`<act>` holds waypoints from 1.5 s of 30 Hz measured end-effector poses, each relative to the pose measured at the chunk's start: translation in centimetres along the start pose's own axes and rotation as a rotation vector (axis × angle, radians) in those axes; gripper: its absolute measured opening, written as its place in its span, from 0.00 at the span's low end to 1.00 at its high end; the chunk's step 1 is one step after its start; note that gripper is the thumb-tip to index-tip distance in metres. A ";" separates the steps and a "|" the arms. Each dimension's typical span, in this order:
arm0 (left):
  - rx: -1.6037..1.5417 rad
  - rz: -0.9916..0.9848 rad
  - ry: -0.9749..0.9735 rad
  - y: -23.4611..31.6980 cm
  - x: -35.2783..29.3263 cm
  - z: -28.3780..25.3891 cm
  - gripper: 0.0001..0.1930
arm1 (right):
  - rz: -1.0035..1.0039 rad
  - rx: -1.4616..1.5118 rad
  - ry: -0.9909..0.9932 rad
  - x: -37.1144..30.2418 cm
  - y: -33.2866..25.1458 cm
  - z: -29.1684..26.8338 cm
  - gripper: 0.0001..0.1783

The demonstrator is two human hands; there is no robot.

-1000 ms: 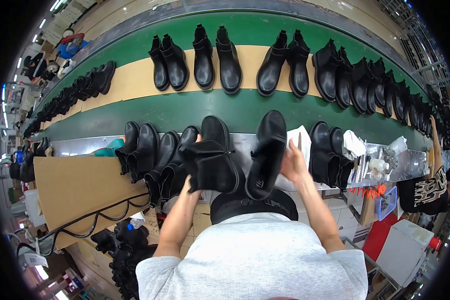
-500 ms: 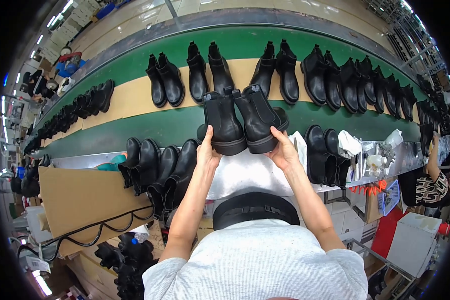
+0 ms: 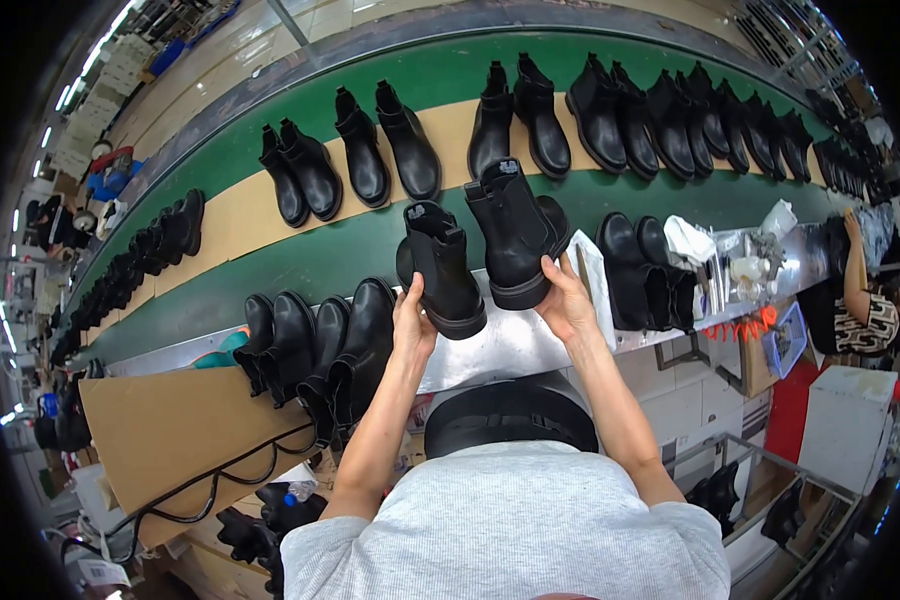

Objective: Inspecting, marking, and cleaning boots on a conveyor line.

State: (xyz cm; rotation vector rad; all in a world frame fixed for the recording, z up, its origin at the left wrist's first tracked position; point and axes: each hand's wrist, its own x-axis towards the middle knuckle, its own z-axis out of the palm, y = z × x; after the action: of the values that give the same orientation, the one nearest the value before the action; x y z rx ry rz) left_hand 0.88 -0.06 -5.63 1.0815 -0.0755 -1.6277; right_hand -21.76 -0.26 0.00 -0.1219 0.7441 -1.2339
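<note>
My left hand [image 3: 413, 320] grips a black ankle boot [image 3: 443, 270] by its heel end, thumb on the back of the upper. In my right hand [image 3: 566, 305] is a second black ankle boot [image 3: 510, 235], held the same way. Both boots have their heels toward me and their shafts tilted up. They hang apart over the metal ledge [image 3: 460, 370], the left one a little lower and nearer to me. The fingers under the boots are mostly hidden.
Several black boots [image 3: 410, 150] stand on a tan strip along the green bench [image 3: 270, 250]. More boots [image 3: 290, 330] rest at left by a cardboard sheet [image 3: 160, 440]. At right are boots [image 3: 625, 270], a white cloth [image 3: 688, 240] and a coiled orange hose [image 3: 740, 328]. Another person's arm [image 3: 857, 260] shows far right.
The two boots have moved apart: the left one is lower and turned, the right one slightly higher. My view has turned a little, so the bench appears tilted. Both hands keep their hold.
</note>
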 end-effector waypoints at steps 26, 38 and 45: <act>-0.269 -0.063 0.153 -3.8 -4.5 5.8 0.24 | -0.908 -1.897 -0.200 -0.1 -0.1 6.5 0.17; -0.347 -0.065 0.220 -4.4 -3.6 6.8 0.37 | -0.678 -2.055 -0.209 0.2 -0.9 7.3 0.24; -0.386 -0.067 0.201 -4.0 -3.5 6.9 0.38 | -0.824 -1.868 -0.278 0.4 -1.2 7.0 0.19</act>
State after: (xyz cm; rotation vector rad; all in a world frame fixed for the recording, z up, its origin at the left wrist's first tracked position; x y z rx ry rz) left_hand -6.86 0.97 -1.76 0.9468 0.3960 -1.5045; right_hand -18.63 -3.20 5.72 -2.2329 1.4293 -0.7776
